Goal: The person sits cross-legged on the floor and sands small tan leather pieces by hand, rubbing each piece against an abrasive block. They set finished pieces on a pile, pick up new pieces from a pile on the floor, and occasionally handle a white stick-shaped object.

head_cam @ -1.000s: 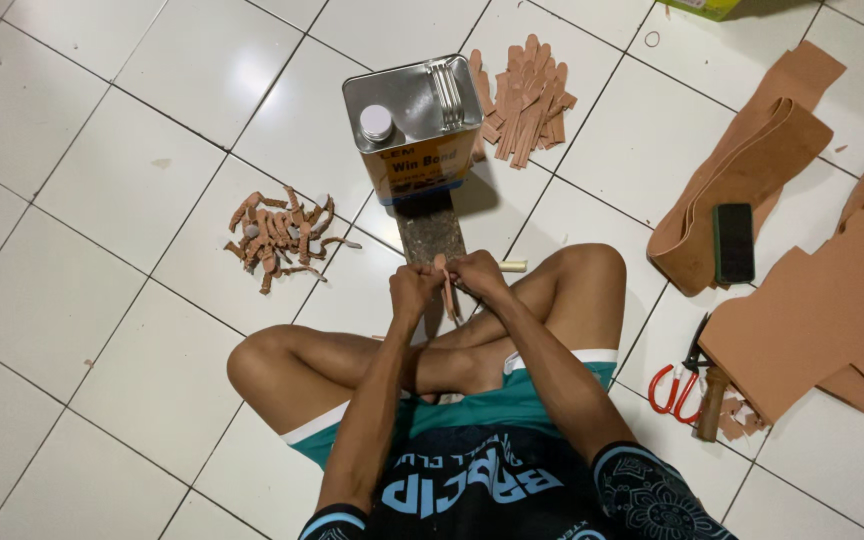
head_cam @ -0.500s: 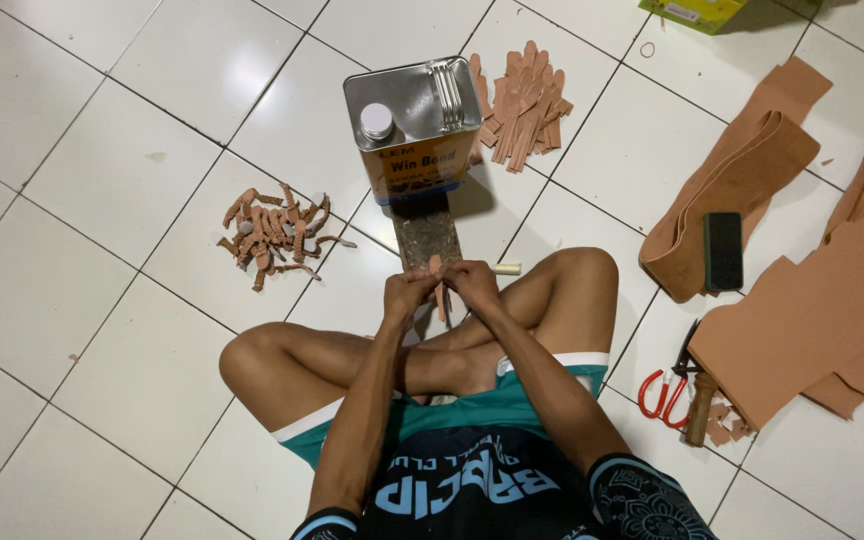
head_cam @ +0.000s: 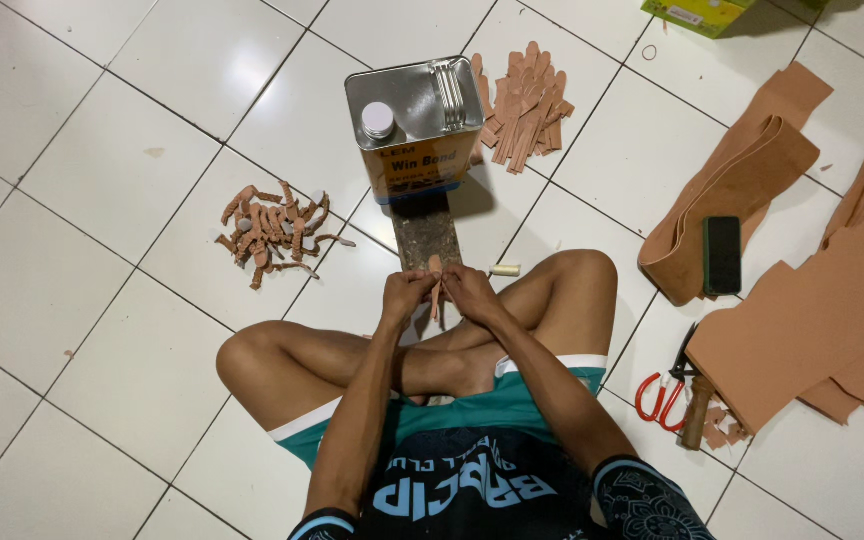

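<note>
The person sits cross-legged on the white tile floor (head_cam: 82, 300), both hands raised together just in front of the knees. The left hand (head_cam: 404, 293) and right hand (head_cam: 472, 292) pinch one tan strip (head_cam: 435, 285) between them, fingers curled tight on it from either side; the strip stands roughly upright, its top poking out above the knuckles.

Taking the tin (head_cam: 414, 125) as landmark: the strip and hands are just below it, at the near end of the dark board (head_cam: 425, 230) that runs out from under the tin. A loose pile of curled strips (head_cam: 272, 232) lies left of and below the tin. A fan of flat strips (head_cam: 524, 105) lies touching its right side. A small pale stub (head_cam: 505, 269) sits right of the board. Well to the right of the tin lie a folded tan sheet (head_cam: 742, 180) with a phone (head_cam: 723, 254) on it, and red-handled scissors (head_cam: 664, 395).

Compared with half a second ago, the hands remain closed on the strip in the same spot; the tin, board and both piles lie as they did. The view has shifted slightly.
</note>
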`<state>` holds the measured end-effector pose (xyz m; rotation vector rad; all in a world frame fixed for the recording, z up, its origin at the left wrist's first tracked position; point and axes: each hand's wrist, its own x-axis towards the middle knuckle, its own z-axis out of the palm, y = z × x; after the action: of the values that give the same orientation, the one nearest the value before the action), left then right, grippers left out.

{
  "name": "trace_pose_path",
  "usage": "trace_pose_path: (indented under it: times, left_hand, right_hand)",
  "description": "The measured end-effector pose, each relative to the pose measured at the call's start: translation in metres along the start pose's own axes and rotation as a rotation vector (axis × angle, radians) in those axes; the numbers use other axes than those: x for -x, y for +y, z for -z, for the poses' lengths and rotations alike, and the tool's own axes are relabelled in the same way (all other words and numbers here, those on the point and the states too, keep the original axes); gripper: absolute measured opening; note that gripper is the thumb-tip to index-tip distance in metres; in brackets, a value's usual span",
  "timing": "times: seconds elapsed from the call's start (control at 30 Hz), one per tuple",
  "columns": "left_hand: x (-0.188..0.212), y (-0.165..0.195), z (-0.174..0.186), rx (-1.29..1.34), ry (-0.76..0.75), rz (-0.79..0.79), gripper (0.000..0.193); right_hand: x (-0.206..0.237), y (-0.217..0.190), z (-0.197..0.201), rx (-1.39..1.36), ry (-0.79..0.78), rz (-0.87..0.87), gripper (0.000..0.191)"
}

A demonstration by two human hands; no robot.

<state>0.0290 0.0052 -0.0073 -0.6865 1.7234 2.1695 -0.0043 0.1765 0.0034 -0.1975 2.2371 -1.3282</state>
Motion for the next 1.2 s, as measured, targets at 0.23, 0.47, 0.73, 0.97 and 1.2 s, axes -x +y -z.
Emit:
trace_pose_path:
  times: [0.23,0.47,0.73,0.97,1.2]
  left_hand:
    - [0.005,0.000,-0.005,-0.208,0.146,-0.077,0.021]
    - [0.010,-0.002,-0.010,-0.233,0.211,-0.062,0.019]
    - [-0.006,0.006,-0.009,-0.012,0.108,0.211,0.026]
    - [0.000,-0.007,-0.021,0.179,0.088,0.109,0.017]
    - [0.000,-0.012,-0.016,0.111,0.101,-0.009,0.017]
  right_hand:
    - [-0.010,0.005,-0.006,0.335,0.147,0.317,0.025]
    - [-0.009,0.007,0.003,-0.115,0.066,0.004,0.027]
    - [-0.011,0.009,0.012,-0.042,0.088,0.097,0.023]
    - [-0.003,0.004,0.006,-0.066,0.141,-0.034,0.024]
    - [-0.013,0.016,0.015,-0.345,-0.073,-0.020,0.023]
